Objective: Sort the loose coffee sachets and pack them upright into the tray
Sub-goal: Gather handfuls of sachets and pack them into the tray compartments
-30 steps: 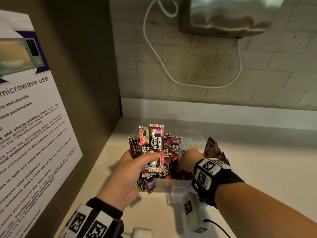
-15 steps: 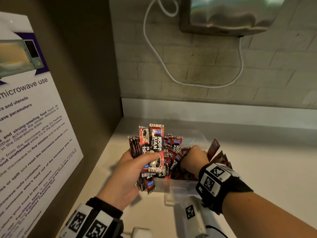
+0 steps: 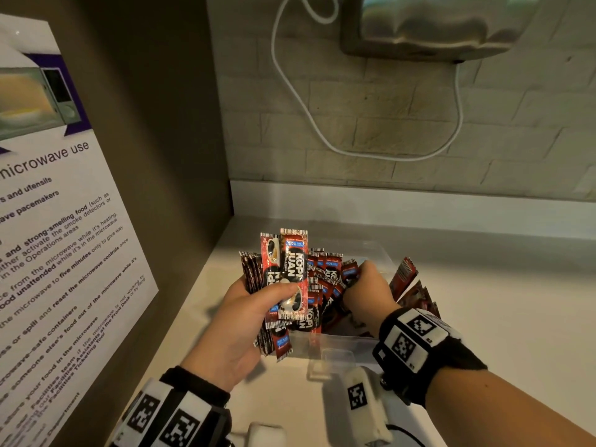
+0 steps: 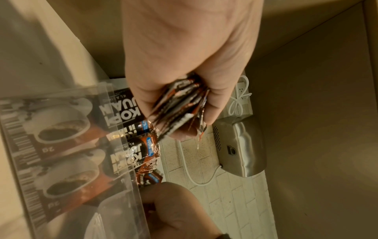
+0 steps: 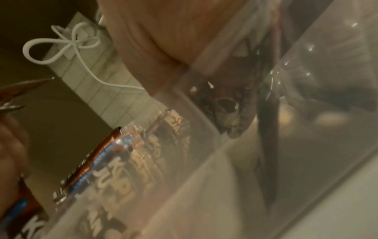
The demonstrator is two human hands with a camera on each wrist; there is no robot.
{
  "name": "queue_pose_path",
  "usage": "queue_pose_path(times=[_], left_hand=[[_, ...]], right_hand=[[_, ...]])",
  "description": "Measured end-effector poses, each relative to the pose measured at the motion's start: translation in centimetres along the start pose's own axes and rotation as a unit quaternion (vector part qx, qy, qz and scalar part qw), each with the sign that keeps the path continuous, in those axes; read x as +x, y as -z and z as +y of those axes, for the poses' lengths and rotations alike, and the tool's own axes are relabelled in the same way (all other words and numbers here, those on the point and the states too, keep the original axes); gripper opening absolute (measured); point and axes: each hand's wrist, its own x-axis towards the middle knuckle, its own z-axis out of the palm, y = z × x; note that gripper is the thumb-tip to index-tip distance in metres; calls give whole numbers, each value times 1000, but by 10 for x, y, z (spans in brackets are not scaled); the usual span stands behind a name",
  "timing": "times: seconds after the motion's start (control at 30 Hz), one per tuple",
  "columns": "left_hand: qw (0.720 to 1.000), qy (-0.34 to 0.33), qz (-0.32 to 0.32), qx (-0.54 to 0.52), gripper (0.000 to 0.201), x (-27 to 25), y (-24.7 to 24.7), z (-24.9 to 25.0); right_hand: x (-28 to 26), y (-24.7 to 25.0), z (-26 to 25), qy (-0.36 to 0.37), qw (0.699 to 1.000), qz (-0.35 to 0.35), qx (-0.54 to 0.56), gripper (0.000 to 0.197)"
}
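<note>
My left hand [image 3: 258, 304] grips a thick bundle of red Kopi Juan sachets [image 3: 292, 272], held upright at the left end of the clear plastic tray [image 3: 338, 345]. From the left wrist view the bundle's ends [image 4: 182, 110] stick out of the left hand [image 4: 184, 56]. My right hand [image 3: 367, 290] reaches into the tray with fingers curled and pinches the top of a sachet [image 3: 349, 271] among several standing ones [image 3: 325, 279]. The right wrist view is blurred and shows sachets [image 5: 122, 163] through the tray wall [image 5: 225, 177].
More loose sachets [image 3: 404, 277] lean outside the tray's right side. A wall panel with a microwave poster [image 3: 64, 227] closes off the left. Behind are a brick wall, a white cable [image 3: 309, 121] and a steel appliance [image 3: 435, 27]. The pale counter [image 3: 500, 317] extends right.
My right hand has shifted slightly right and deeper among the sachets in the tray. The left hand and its bundle have stayed put.
</note>
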Motion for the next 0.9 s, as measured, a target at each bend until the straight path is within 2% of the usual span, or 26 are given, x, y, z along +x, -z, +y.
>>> queue_pose_path(times=[0.17, 0.37, 0.53, 0.73, 0.9], left_hand=[[1000, 3, 6, 4, 26, 1, -1, 0], [1000, 0, -3, 6, 38, 2, 0, 0], [1000, -6, -7, -2, 43, 2, 2, 0], [1000, -5, -7, -3, 44, 3, 2, 0], [1000, -5, -7, -6, 43, 2, 3, 1]], right_hand=[[-3, 4, -6, 7, 990, 16, 138, 31], [0, -2, -13, 18, 980, 38, 197, 39], [-1, -6, -11, 46, 991, 65, 111, 26], [-7, -5, -11, 56, 998, 35, 14, 26], [-13, -11, -18, 71, 994, 22, 74, 20]])
